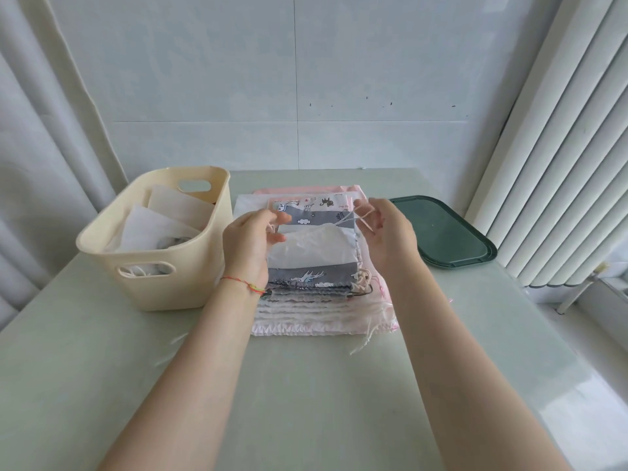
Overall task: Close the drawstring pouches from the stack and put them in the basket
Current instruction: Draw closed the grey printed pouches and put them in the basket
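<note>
A stack of drawstring pouches (pixel 306 300) lies flat on the table's middle, pink and white ones under grey printed ones. Just above the stack I hold a small white pouch (pixel 312 248) between both hands. My left hand (pixel 249 244) pinches the cord at its left side. My right hand (pixel 390 232) pinches the cord loops at its right side, drawn up and outward. The pouch's mouth looks partly gathered. A cream plastic basket (pixel 153 283) stands to the left of the stack, with several white pouches inside.
A dark green tray (pixel 445 232) lies flat to the right of the stack. White vertical blinds hang at the right and a curtain at the left. A tiled wall closes off the table's far edge.
</note>
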